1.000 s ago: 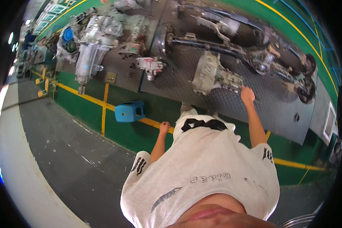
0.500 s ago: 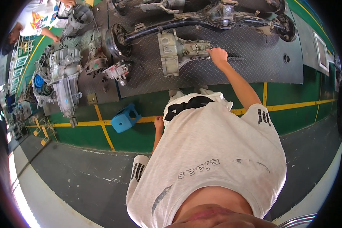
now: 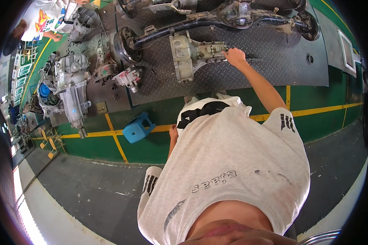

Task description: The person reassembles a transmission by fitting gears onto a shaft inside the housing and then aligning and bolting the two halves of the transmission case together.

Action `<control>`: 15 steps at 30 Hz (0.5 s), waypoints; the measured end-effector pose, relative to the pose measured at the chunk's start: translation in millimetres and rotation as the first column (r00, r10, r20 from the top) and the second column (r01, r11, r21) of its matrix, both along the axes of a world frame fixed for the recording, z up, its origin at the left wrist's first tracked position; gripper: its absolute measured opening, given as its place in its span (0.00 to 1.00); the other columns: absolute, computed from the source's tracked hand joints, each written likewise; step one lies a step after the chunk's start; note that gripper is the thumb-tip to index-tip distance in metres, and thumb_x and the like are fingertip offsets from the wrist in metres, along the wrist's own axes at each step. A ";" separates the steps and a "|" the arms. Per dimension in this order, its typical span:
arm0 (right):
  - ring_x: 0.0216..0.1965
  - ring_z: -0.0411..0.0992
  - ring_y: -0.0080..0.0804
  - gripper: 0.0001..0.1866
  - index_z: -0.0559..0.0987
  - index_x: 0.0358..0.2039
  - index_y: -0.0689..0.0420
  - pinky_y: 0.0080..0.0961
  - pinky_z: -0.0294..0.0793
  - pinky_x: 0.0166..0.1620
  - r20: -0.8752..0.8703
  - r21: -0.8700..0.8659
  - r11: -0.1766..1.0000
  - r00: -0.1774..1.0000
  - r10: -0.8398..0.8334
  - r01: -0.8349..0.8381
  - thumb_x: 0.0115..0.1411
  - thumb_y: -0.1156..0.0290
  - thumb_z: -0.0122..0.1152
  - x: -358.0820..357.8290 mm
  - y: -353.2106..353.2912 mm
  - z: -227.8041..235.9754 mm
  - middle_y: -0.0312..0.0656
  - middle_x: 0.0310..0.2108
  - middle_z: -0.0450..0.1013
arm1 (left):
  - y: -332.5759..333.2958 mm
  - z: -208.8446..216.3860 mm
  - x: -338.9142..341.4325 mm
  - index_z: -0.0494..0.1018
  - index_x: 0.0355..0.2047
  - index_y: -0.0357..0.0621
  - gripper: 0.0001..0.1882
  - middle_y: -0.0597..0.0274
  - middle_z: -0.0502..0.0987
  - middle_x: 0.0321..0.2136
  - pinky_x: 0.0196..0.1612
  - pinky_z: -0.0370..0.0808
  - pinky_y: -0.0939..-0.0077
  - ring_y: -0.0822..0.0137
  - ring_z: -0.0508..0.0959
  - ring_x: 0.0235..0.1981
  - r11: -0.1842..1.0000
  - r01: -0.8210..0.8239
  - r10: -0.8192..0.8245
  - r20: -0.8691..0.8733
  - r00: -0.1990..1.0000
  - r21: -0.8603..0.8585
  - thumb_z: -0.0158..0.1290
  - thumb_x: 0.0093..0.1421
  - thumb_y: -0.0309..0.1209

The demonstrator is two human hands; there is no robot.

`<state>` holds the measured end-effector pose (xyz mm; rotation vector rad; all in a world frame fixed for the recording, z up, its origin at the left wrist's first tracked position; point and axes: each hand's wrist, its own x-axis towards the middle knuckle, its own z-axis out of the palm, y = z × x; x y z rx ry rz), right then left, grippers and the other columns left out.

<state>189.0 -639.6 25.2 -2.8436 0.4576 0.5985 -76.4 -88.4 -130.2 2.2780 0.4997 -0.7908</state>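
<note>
R grip [image 3: 235, 56]: curled at gearbox [image 3: 198, 53] end, can't tell hold
L grip [image 3: 173, 131]: can't tell
Counter [image 3: 280, 73]: room rt of R grip, edge bodyward

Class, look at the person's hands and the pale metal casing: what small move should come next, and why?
Probably bring the left hand up to the wide end of the pale metal casing: the right hand is at its narrow end, while the left hangs low by the person's side, well away from it.
</note>
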 end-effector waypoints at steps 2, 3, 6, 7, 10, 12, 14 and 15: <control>0.37 0.78 0.55 0.29 0.81 0.34 0.62 0.47 0.79 0.39 0.077 -0.005 0.999 0.996 0.053 -0.053 0.65 0.46 0.49 -4.2 0.5 -8.3 0.55 0.33 0.78 | -4.4 4.4 -2.1 0.78 0.44 0.43 0.15 0.48 0.81 0.41 0.48 0.74 0.63 0.52 0.80 0.45 0.999 -0.032 0.033 -0.037 0.999 0.034 0.47 0.63 0.34; 0.36 0.78 0.56 0.29 0.81 0.34 0.62 0.47 0.79 0.38 0.139 -0.009 0.997 0.987 0.077 -0.076 0.65 0.46 0.49 -13.3 -7.0 -18.3 0.55 0.33 0.78 | -7.7 6.4 2.9 0.78 0.44 0.43 0.15 0.48 0.81 0.40 0.48 0.74 0.62 0.52 0.80 0.45 0.997 -0.031 0.038 -0.086 0.996 0.073 0.47 0.63 0.34; 0.37 0.78 0.56 0.22 0.79 0.36 0.61 0.48 0.78 0.39 0.063 0.002 0.998 0.996 -0.067 0.067 0.63 0.52 0.54 11.2 13.8 1.2 0.55 0.34 0.78 | 23.0 -36.8 -31.1 0.78 0.44 0.43 0.15 0.47 0.81 0.40 0.48 0.74 0.60 0.50 0.80 0.45 0.986 -0.096 0.103 -0.041 0.994 0.140 0.48 0.62 0.36; 0.37 0.78 0.56 0.22 0.79 0.36 0.61 0.48 0.78 0.39 0.068 -0.001 0.998 0.996 -0.058 0.059 0.63 0.52 0.54 11.2 16.8 1.6 0.55 0.34 0.78 | 26.0 -44.2 -39.2 0.78 0.44 0.43 0.15 0.47 0.81 0.40 0.48 0.74 0.60 0.50 0.80 0.45 0.985 -0.105 0.111 -0.036 0.993 0.136 0.48 0.62 0.36; 0.43 0.77 0.54 0.27 0.82 0.37 0.59 0.46 0.77 0.45 -0.027 0.003 1.000 1.000 0.007 -0.007 0.63 0.46 0.50 -6.9 -1.3 -12.6 0.53 0.40 0.78 | 25.3 -43.2 -24.8 0.78 0.44 0.42 0.16 0.45 0.80 0.41 0.49 0.74 0.58 0.48 0.79 0.46 0.994 -0.049 0.051 -0.021 0.998 0.097 0.49 0.61 0.36; 0.42 0.77 0.56 0.30 0.81 0.39 0.61 0.48 0.77 0.45 -0.013 0.022 0.995 0.996 -0.093 0.093 0.64 0.43 0.48 -0.9 -2.5 -11.5 0.55 0.39 0.78 | 31.8 -42.1 -31.2 0.78 0.44 0.42 0.16 0.45 0.80 0.40 0.49 0.74 0.59 0.48 0.79 0.45 0.993 -0.076 0.077 0.000 0.997 0.094 0.49 0.61 0.36; 0.42 0.76 0.58 0.35 0.80 0.42 0.62 0.50 0.76 0.46 -0.011 0.027 0.974 0.975 -0.223 0.224 0.63 0.39 0.46 18.5 -1.2 -1.7 0.56 0.39 0.78 | 32.8 -37.4 -41.8 0.78 0.44 0.41 0.16 0.46 0.81 0.40 0.48 0.74 0.59 0.48 0.80 0.45 0.988 -0.127 0.127 0.005 0.992 0.088 0.49 0.61 0.35; 0.42 0.76 0.58 0.35 0.81 0.40 0.62 0.50 0.76 0.45 0.023 0.011 0.977 0.977 -0.212 0.212 0.63 0.38 0.47 28.9 2.3 4.0 0.57 0.39 0.78 | 36.1 -33.1 -47.4 0.78 0.43 0.40 0.16 0.46 0.81 0.40 0.48 0.75 0.60 0.48 0.80 0.45 0.985 -0.149 0.150 -0.004 0.989 0.086 0.49 0.61 0.34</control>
